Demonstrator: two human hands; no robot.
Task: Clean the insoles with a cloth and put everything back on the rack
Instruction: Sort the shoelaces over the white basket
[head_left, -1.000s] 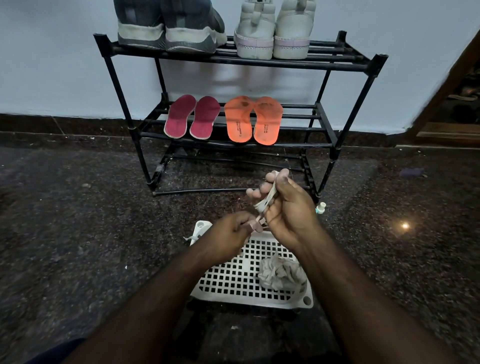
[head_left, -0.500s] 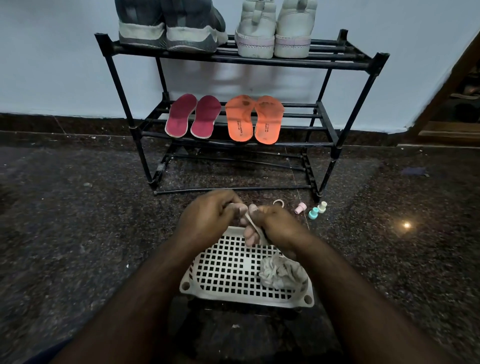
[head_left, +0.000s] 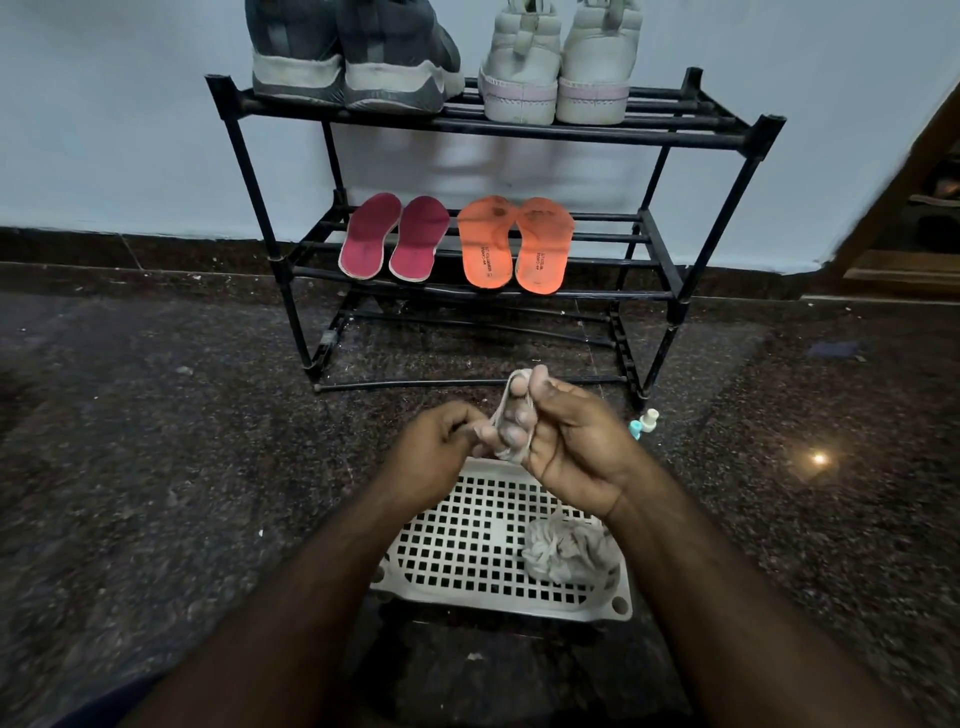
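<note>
While the right hand (head_left: 566, 447) grips a pale, looped strip (head_left: 511, 415) and the left hand (head_left: 434, 452) pinches its lower end, a crumpled grey cloth (head_left: 569, 553) lies in the white perforated tray (head_left: 467, 551); beyond, red insoles (head_left: 395, 236) and orange insoles (head_left: 517, 243) rest on the black rack's (head_left: 727, 171) middle shelf.

Two pairs of insoles lie on the middle shelf of the black metal rack (head_left: 717, 137), toes pointing toward the wall. The magenta insoles (head_left: 393, 237) with pale edges sit on the left, side by side and nearly touching. The orange insoles (head_left: 515, 242), with small printed text near their heels, lie just right of them. A crumpled grey cloth (head_left: 569, 552) rests in the near right corner of the white perforated tray (head_left: 467, 551) on the floor.
</note>
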